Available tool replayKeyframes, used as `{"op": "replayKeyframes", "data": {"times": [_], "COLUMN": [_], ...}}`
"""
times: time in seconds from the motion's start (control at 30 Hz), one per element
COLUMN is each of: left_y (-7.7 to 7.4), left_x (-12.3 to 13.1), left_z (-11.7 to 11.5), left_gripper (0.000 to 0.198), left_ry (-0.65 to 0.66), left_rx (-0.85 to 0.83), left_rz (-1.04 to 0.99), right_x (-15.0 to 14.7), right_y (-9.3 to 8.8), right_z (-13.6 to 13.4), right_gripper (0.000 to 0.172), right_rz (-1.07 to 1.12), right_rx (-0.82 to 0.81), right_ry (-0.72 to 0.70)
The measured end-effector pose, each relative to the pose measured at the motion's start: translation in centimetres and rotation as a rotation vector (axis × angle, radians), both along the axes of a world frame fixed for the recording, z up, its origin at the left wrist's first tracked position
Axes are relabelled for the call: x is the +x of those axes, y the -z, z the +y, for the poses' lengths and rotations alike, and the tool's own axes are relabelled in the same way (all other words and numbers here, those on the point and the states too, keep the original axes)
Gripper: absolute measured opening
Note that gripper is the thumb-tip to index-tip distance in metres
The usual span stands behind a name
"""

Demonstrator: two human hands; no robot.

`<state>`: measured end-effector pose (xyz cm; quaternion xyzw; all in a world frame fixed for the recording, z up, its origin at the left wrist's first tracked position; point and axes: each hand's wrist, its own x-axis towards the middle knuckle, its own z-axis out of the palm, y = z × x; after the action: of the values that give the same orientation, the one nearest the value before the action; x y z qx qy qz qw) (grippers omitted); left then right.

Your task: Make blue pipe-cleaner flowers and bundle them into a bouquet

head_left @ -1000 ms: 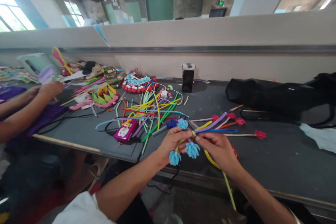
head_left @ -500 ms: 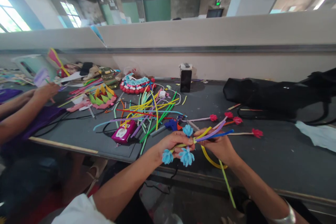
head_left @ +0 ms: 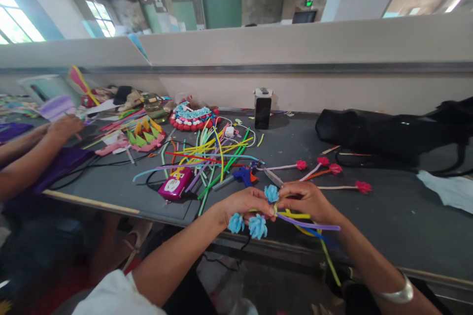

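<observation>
My left hand (head_left: 249, 205) is closed around the stems of a small bunch of blue pipe cleaner flowers. One blue flower (head_left: 271, 193) stands above the fingers; two more, a lower flower (head_left: 257, 226) and a left one (head_left: 235, 223), poke out beneath. From the pinch, a purple pipe cleaner (head_left: 314, 225) and a yellow one (head_left: 295, 215) stick out to the right, with a blue one under them. A yellow-green pipe cleaner (head_left: 330, 263) hangs past the table edge. My right hand (head_left: 305, 200) is closed beside the stems, its fingertips against them; what they pinch is hidden.
Loose pipe cleaners (head_left: 207, 155) lie around a magenta box (head_left: 176, 183) and a blue glue gun (head_left: 244, 175). Red flowers on stems (head_left: 363, 187) lie behind my right hand. A black bag (head_left: 365, 138) is at right. Another person's hands (head_left: 64, 128) work at left.
My right hand has come up and its fingers have shifted at the stems. The loose purple, yellow and blue ends have swung from pointing up-right to pointing right and slightly down.
</observation>
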<state>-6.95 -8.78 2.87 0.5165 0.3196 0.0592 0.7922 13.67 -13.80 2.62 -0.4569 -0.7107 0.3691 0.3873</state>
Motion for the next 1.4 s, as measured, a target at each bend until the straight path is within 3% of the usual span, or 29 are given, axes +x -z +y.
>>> {"op": "replayKeyframes", "data": {"times": [0.17, 0.27, 0.4, 0.53, 0.67, 0.77, 0.9, 1.0, 1.13, 1.23, 1.4], "left_y": [-0.3, -0.2, 0.5, 0.5, 0.2, 0.5, 0.7, 0.5, 0.2, 0.0, -0.1], "left_x": [0.8, 1.2, 1.3, 1.1, 0.8, 0.6, 0.4, 0.4, 0.8, 1.2, 1.5], "left_z": [-0.5, -0.6, -0.6, -0.2, 0.4, 0.6, 0.1, -0.5, -1.2, -1.4, -1.0], "left_gripper": [0.014, 0.018, 0.017, 0.018, 0.019, 0.018, 0.022, 0.023, 0.021, 0.017, 0.017], "left_ry": [-0.084, -0.213, -0.421, -0.526, -0.51, -0.45, -0.31, -0.175, -0.009, -0.051, -0.305], "left_rx": [0.199, 0.332, 0.218, 0.047, -0.036, -0.053, -0.058, -0.034, 0.012, 0.052, 0.114], "left_rz": [0.091, 0.101, -0.03, -0.171, -0.294, -0.37, -0.277, -0.16, -0.053, -0.034, -0.063], "right_x": [0.2, -0.9, -2.6, -3.3, -3.1, -2.8, -1.8, -0.6, 0.4, 0.5, -0.7], "right_y": [-1.0, -1.8, -2.3, -1.9, -0.8, -0.1, 0.2, 0.1, -1.0, -2.3, -3.9], "right_z": [-0.6, -1.4, -2.6, -2.9, -2.2, -1.5, -0.6, 0.0, -0.2, -1.0, -2.6], "right_gripper": [0.022, 0.021, 0.02, 0.02, 0.024, 0.024, 0.025, 0.026, 0.023, 0.021, 0.023], "right_rz": [-0.083, -0.194, -0.281, -0.278, -0.204, 0.026, 0.288, 0.246, 0.098, 0.0, -0.149], "right_rx": [-0.161, -0.07, 0.104, 0.138, 0.063, -0.101, -0.286, -0.353, -0.292, -0.255, -0.121], "right_ry": [0.058, 0.145, 0.228, 0.237, 0.26, 0.232, 0.183, 0.117, 0.104, 0.13, 0.197]}}
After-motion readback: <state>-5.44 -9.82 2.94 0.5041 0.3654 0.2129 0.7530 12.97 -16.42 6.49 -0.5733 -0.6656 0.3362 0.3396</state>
